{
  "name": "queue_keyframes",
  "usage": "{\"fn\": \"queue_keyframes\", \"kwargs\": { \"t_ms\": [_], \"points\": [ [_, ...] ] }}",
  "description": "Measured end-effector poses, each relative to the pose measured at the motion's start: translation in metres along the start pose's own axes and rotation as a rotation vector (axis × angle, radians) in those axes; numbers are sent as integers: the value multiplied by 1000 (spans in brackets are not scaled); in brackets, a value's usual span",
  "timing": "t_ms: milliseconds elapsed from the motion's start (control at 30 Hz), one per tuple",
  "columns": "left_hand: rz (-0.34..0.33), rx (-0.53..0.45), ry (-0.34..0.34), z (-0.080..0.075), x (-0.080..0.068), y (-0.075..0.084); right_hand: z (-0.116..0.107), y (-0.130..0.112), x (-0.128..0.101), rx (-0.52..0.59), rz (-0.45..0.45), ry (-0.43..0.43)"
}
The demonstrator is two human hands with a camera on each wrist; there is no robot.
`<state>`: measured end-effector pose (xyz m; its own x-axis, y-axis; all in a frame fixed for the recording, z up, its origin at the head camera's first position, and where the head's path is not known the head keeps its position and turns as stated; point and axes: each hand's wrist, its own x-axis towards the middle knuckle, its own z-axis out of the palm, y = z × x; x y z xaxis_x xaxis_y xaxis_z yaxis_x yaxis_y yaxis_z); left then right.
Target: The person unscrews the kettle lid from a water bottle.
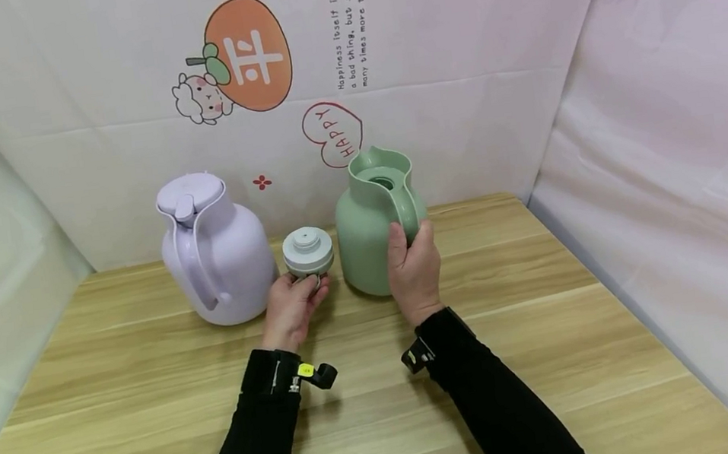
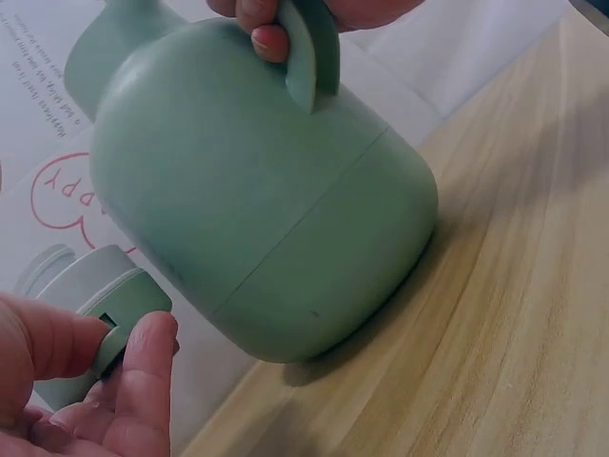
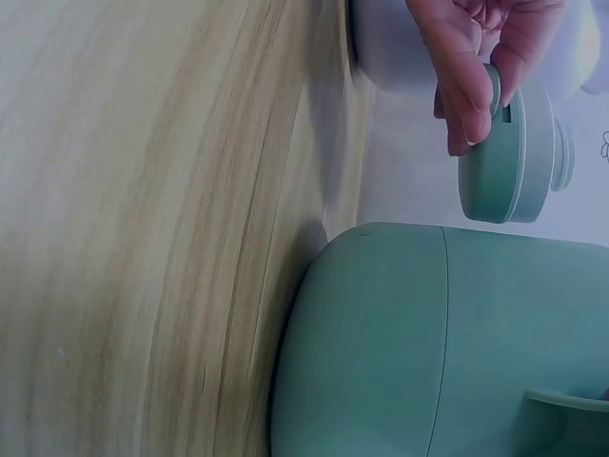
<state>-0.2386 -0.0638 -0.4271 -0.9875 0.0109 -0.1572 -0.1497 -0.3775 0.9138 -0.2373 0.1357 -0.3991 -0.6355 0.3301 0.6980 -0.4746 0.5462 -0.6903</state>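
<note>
- Green thermos jug: upright on wooden table, toward back centre, near the backdrop. Mouth uncovered; dark opening seen inside collar from head view, contents can't tell.
- Jug lid: off the jug, held in the air just left of it, between the two jugs. Green cap side faces the hand, grey stopper part faces up/away; not touching the green jug.
- Lilac thermos jug: upright, left of lid, its lid on, handle facing front. Untouched.
- L hand: fingers curled round lid from below, thumb + fingertips pinching the rim (clear in both wrist views). Palm up, forearm in black sleeve running in from bottom edge.
- R hand: wrapped round green jug's handle, fingers through the loop, thumb on outer side. Jug base flat on table.
- Wrist cams strapped on both sleeves.
</note>
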Motion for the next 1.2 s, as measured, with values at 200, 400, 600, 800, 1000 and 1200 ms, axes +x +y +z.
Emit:
{"fn": "queue_keyframes", "kwargs": {
  "t_ms": [200, 400, 600, 800, 1000, 1200],
  "points": [
    [10, 89, 46, 2, 6, -5, 1, 5, 2, 5, 8, 2],
    [9, 182, 81, 2, 9, -10, 1, 8, 5, -12, 28, 10],
    [-11, 172, 96, 1, 15, -17, 1, 12, 8, -19, 25, 16],
    [-44, 158, 108, 2, 21, -22, 0, 15, 12, -35, 28, 20],
    [-58, 164, 129, 4, 22, -22, 0, 16, 15, -43, 30, 25],
    [-55, 173, 122, 7, 25, -24, 0, 17, 17, -44, 29, 26]
  ]
}}
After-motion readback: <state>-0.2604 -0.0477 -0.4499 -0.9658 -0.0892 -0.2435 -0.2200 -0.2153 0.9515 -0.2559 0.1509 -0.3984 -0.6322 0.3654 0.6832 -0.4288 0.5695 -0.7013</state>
